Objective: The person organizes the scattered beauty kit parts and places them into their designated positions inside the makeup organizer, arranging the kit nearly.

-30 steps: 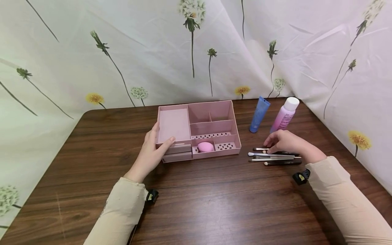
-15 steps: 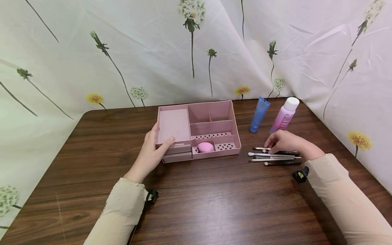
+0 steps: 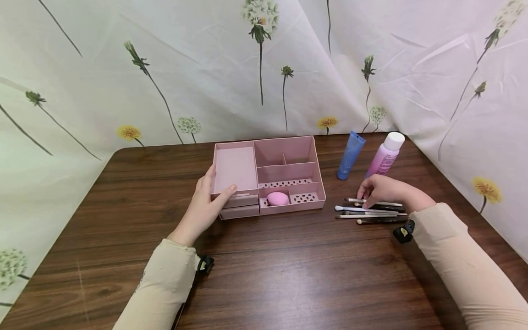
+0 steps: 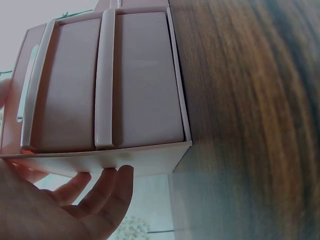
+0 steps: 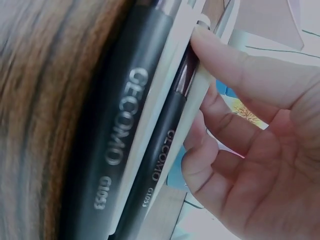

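A pink makeup organizer (image 3: 292,211) sits near the back of the table. My left hand (image 3: 202,205) grips its left front corner, with the thumb over the top rim and the fingers along the side wall. In the left wrist view those fingers (image 4: 122,192) lie against the wall beside two drawers (image 4: 147,80). A pink makeup sponge (image 3: 278,198) rests in a front compartment. To the right lies a pile of makeup brushes (image 3: 381,221). My right hand (image 3: 385,191) pinches a pale-handled makeup brush (image 3: 389,203) at the pile's far side, beside a black-handled brush (image 5: 165,145).
Behind the brushes stand a blue tube (image 3: 350,155) and a pink bottle (image 3: 385,155) with a white cap. The wooden table (image 3: 280,266) runs back to a dandelion-print cloth (image 3: 222,73). A small black wrist camera (image 3: 403,233) sits on the right cuff.
A pale brush handle now shows at the far side of the pile, under the right hand, shifted slightly from before. The left hand and organizer stay in place.
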Demonstrator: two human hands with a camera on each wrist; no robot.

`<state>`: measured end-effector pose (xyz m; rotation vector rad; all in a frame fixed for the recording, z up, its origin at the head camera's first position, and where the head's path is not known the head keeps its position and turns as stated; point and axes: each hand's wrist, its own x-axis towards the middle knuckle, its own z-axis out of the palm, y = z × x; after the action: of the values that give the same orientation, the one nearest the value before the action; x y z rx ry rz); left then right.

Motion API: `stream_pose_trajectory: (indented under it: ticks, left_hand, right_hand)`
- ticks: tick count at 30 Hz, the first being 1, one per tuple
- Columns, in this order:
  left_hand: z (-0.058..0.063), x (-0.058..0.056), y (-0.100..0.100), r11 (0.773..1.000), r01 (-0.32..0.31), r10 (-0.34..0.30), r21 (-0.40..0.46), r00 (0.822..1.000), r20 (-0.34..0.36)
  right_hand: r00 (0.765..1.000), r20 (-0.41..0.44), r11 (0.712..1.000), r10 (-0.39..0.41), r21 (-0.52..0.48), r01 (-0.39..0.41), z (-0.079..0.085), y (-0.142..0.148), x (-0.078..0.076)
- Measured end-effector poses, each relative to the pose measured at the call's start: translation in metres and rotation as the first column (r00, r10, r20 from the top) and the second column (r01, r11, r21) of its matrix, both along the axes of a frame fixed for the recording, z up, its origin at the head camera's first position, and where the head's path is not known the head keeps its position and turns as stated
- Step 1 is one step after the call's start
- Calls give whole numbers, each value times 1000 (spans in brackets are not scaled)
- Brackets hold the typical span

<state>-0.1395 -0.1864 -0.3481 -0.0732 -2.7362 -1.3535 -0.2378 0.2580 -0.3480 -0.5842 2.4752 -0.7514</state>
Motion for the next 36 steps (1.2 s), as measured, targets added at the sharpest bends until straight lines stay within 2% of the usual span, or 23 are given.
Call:
stream_pose_trajectory:
  ticks: [7,13,22,30,36]
  left_hand:
    - [1,2,0,1000,5,-5,6,1000,-10]
    - [1,2,0,1000,5,-5,12,1000,-15]
    - [2,2,-1,1000,2,-2,1,1000,-4]
    - [2,3,-1,1000,1,-1,11,1000,-19]
    - [1,2,-2,1000,12,-12,0,1000,-3]
  right_hand:
    - [998,-62,1000,13,28,-12,1,-1,3]
    - [991,-137,999,6,42,0,10,-12,10]
    - [949,-314,999,10,41,4,32,-33,24]
    - [919,-392,999,42,6,-43,52,-54,38]
    - [887,-456,996,70,-10,-84,64,-68,45]
